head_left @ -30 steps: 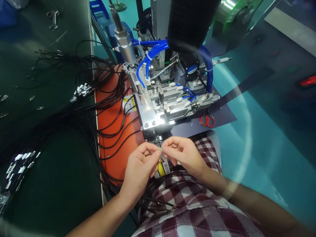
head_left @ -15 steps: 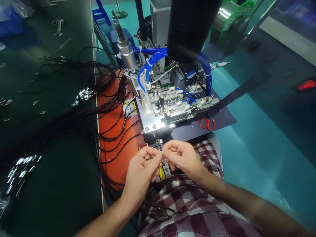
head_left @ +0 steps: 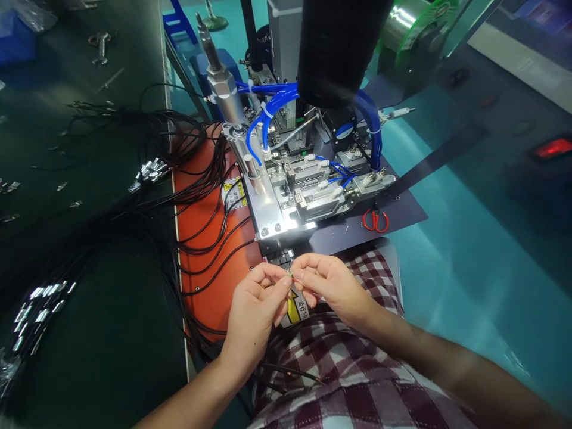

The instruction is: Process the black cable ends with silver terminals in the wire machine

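Note:
My left hand is closed in a pinch, thumb against forefinger, on thin coloured wires. A bit of green and a bit of red show between the fingertips; the rest is hidden by the fingers. My right hand pinches at the same spot from the other side, its fingertips almost touching the left ones. Both hands are above my lap, just in front of the metal machine fixture. Under them lies a yellow and white label. Black cable ends rest across my lap below the left wrist.
Black cables run over the orange machine cover from the dark green table. Bundles with shiny metal connectors lie there, along with a wrench. Red-handled scissors lie right of the fixture. A solder wire spool hangs above.
The fingertips have shifted very slightly against each other, and the green bit shows a little differently. Both hands stay pinched together. The camera view has moved slightly.

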Available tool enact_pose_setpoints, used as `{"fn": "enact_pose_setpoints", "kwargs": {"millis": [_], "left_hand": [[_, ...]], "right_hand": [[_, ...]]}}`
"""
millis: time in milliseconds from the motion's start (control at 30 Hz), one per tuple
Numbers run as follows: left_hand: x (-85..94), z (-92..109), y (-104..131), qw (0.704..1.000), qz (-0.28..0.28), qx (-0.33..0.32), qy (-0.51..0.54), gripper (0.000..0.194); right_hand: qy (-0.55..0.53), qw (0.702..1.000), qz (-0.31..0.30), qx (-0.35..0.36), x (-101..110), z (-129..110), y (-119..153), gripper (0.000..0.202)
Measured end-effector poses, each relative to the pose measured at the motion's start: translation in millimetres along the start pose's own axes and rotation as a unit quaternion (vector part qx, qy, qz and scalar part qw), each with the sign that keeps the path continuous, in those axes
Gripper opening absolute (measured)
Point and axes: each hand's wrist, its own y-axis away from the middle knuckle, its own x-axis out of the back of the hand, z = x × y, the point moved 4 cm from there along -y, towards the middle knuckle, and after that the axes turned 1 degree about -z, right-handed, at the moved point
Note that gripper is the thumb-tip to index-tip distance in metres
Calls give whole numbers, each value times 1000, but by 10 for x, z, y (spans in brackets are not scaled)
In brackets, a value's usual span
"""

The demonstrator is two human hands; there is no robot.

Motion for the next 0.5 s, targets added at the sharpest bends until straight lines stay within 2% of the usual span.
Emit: {"fn": "enact_pose_setpoints", "kwargs": {"millis": [500], "left_hand": [[-18,-8,11,1000,-8,1,24,16]], "right_hand": [[5,1000,24,12,-18,-22,21,16]]}}
